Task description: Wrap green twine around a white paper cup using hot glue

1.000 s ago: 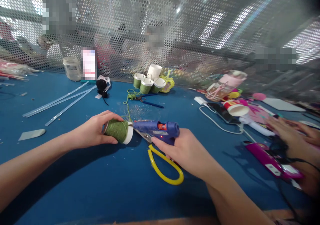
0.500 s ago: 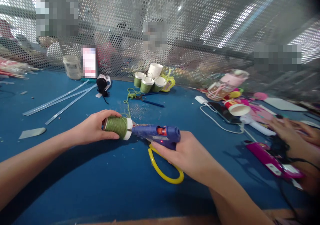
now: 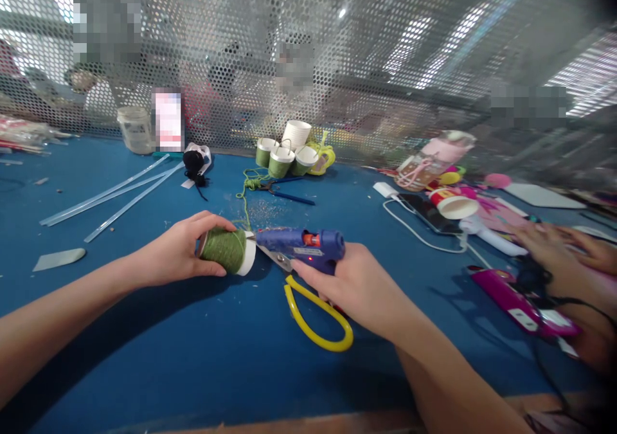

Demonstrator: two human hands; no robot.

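Note:
My left hand (image 3: 186, 247) is wrapped round a small paper cup (image 3: 224, 251) covered in green yarn, lying on its side with its white rim to the right. In my right hand (image 3: 351, 280) is a blue glue gun (image 3: 308, 246) with a small red light lit. Its nozzle tip is at the cup's rim; whether they touch I cannot tell. Under the gun and my right hand lie yellow-handled scissors (image 3: 321, 315), their blades partly covered. A green yarn strand (image 3: 245, 206) runs from the cup back to a loose tangle (image 3: 254, 180).
Behind are several green-wrapped cups (image 3: 282, 162), pliers (image 3: 289, 195) and black yarn (image 3: 194, 162). Clear glue sticks (image 3: 110, 193), a jar (image 3: 135, 128) and a phone (image 3: 168, 120) stand or lie left. At right are a magenta power strip (image 3: 520, 302), a white cable (image 3: 424, 247) and another person's hands (image 3: 544, 247).
The glue gun has lifted and tilted slightly at the cup's rim, so more of the scissor blades shows. The cup has turned a little in my left hand. The view has shifted slightly.

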